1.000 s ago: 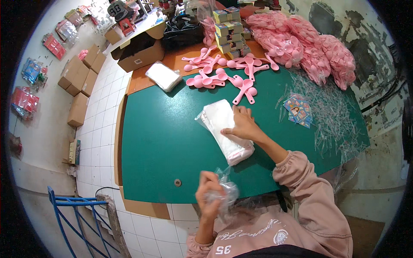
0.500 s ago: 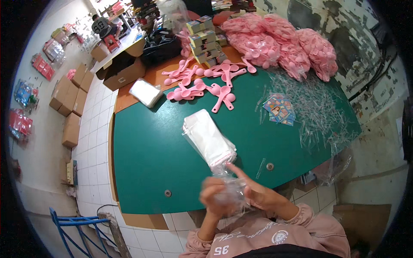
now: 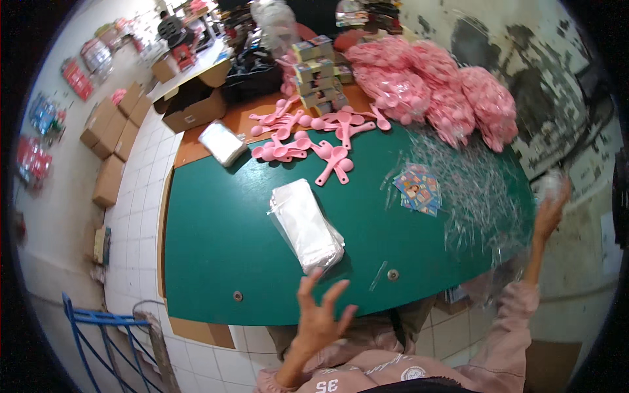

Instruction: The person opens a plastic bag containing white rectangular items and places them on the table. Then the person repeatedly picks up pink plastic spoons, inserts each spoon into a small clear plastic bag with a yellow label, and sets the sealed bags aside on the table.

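Observation:
A stack of clear plastic bags (image 3: pixel 306 223) lies in the middle of the green table. My left hand (image 3: pixel 321 314), its fingers spread and nothing in it, is at the near end of that stack. Far to the right, past the table's edge, my right hand (image 3: pixel 553 211) is stretched out, closed around crumpled clear plastic (image 3: pixel 550 186); motion blurs it somewhat. Between that hand and the stack lie a heap of clear plastic strips (image 3: pixel 481 187) and a few colourful printed cards (image 3: pixel 419 190). One loose strip (image 3: pixel 378 276) rests by the near edge.
Pink measuring spoons (image 3: pixel 334 164) are scattered at the far side. Behind them stand stacked card bundles (image 3: pixel 316 78) and large bags of pink spoons (image 3: pixel 429 85). A second white packet (image 3: pixel 223 143), an open carton (image 3: pixel 193 108) and a blue metal rack (image 3: pixel 108 319) are to the left.
My hands have parted. The right one has swung far right with the crumpled plastic, away from the bag stack; the left has let go and opened its fingers. The view has shifted slightly.

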`<state>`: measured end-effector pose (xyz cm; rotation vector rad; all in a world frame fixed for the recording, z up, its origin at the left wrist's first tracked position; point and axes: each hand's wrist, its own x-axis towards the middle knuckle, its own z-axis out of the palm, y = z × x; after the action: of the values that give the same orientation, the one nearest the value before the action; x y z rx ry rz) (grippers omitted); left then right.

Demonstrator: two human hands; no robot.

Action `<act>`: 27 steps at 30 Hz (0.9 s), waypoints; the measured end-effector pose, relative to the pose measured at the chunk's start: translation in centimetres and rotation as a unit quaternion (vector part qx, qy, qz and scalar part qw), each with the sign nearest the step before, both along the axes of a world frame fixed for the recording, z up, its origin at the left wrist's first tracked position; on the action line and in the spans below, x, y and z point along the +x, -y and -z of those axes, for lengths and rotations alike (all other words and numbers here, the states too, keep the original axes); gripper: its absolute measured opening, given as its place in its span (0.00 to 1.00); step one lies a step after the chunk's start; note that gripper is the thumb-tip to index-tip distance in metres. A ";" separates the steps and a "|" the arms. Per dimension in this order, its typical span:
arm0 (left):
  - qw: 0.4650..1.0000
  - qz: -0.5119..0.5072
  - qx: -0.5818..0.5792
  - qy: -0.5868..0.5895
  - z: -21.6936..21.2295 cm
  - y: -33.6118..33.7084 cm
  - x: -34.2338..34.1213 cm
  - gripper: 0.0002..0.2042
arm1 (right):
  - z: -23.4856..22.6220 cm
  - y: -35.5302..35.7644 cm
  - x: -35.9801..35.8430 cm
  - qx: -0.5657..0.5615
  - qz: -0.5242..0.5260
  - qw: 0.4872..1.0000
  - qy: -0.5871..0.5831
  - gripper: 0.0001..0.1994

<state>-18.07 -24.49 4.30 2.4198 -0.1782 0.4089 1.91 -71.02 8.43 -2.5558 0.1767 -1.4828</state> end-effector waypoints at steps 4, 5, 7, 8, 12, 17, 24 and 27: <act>0.986 -0.135 -0.082 -0.053 0.6 -4.5 -0.8 0.18 | 9.1 28.2 8.9 0.034 0.290 0.953 -0.073 0.24; 0.983 -0.155 -0.079 -0.056 0.5 -5.3 -1.0 0.18 | 12.0 29.1 10.6 0.092 0.270 0.950 -0.129 0.26; 0.983 -0.147 -0.087 -0.060 0.3 -7.8 -1.1 0.15 | 13.4 32.8 12.9 0.132 0.251 0.944 -0.171 0.28; 0.981 -0.153 -0.104 -0.062 1.0 -9.3 -1.0 0.15 | 12.8 34.5 14.4 0.074 0.246 0.936 -0.241 0.29; 0.989 -0.115 -0.030 -0.087 -1.9 -9.9 1.1 0.15 | 16.7 21.3 18.1 0.174 0.307 0.875 -0.333 0.36; 0.989 0.117 0.078 -0.048 -2.1 -10.4 6.0 0.17 | 6.2 27.3 16.1 0.080 0.428 0.896 -0.084 0.27; 0.983 0.172 0.005 -0.059 0.5 -9.0 8.7 0.11 | -1.5 16.0 13.2 -0.068 0.087 0.993 -0.052 0.12; 0.983 0.143 -0.033 -0.110 0.8 -9.0 8.9 0.11 | -0.6 -12.2 3.7 -0.035 -0.229 0.949 -0.214 0.09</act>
<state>-9.20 -15.46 3.51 2.3093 -0.4004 0.0166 5.58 -58.78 9.04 -2.6891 -0.3964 -0.7741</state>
